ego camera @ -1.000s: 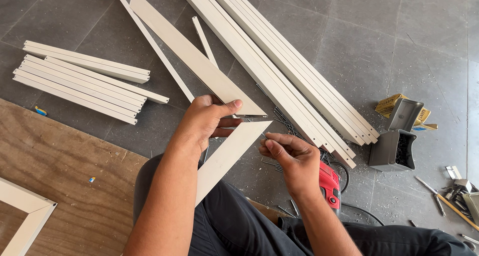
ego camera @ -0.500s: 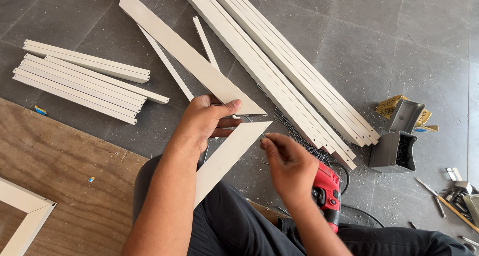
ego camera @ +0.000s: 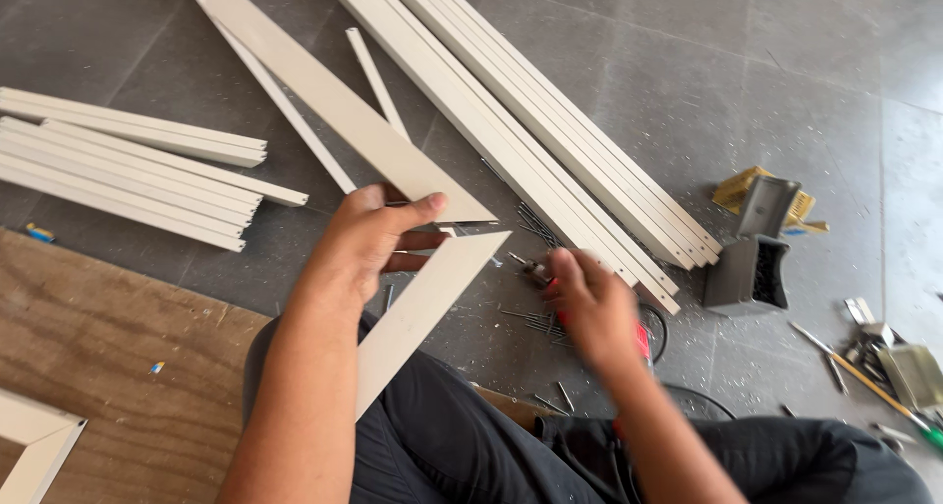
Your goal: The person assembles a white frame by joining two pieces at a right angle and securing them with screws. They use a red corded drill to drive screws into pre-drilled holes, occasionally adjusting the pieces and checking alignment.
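My left hand [ego camera: 378, 239] grips the mitred corner where two cream flat strips meet: a long strip [ego camera: 324, 101] running up to the far left and a shorter strip [ego camera: 422, 308] coming down over my lap. My right hand [ego camera: 587, 308], blurred by motion, hovers over a red power tool [ego camera: 640, 342] and several loose screws [ego camera: 535, 317] on the grey floor. Whether its fingers hold a small item I cannot tell.
A bundle of long cream profiles [ego camera: 550, 131] lies diagonally ahead. A stack of shorter strips [ego camera: 128, 175] sits at left. A plywood sheet [ego camera: 118, 366] with a frame corner [ego camera: 34, 445] is near left. A dark grey open box [ego camera: 747, 268] and hand tools [ego camera: 884, 366] lie right.
My right hand moved from beside the joint down and right toward the red tool and screws. My left hand kept its hold on the corner.
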A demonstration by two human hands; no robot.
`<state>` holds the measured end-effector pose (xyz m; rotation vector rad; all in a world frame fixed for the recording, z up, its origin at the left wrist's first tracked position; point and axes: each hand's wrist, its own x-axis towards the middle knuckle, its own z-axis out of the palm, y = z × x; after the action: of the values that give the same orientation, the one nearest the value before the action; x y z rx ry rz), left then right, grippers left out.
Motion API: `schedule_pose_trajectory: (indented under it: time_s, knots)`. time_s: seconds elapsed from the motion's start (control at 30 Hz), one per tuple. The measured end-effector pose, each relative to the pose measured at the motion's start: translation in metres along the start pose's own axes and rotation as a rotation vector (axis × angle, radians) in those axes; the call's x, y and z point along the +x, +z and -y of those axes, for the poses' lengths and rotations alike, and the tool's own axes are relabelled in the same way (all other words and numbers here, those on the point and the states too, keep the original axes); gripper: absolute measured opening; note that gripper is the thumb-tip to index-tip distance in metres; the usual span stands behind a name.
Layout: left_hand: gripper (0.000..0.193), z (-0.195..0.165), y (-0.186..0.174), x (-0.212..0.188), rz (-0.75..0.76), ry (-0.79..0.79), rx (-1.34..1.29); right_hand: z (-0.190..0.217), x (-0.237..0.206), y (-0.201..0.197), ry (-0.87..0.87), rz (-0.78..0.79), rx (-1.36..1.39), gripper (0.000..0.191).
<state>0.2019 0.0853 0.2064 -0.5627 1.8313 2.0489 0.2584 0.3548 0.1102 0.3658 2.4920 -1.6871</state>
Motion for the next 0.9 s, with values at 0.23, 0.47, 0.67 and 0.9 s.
schedule_pose_trajectory:
  time_s: [0.23, 0.47, 0.67, 0.9]
  knots:
    - [0.054, 0.004, 0.003, 0.004, 0.097, 0.037, 0.015, -0.122, -0.001, -0.105, 0.683, -0.186, 0.010, 0.067]
    - [0.059, 0.004, -0.003, 0.001, 0.084, 0.035, 0.087, -0.155, 0.010, -0.093, 0.674, -0.035, 0.541, 0.072]
    - [0.056, 0.006, -0.002, -0.002, 0.093, -0.012, 0.151, -0.136, -0.002, -0.069, 0.596, -0.026, 0.778, 0.057]
    - [0.065, 0.022, -0.026, 0.020, -0.002, -0.015, 0.191, -0.073, -0.029, -0.084, 0.476, -0.121, 0.901, 0.052]
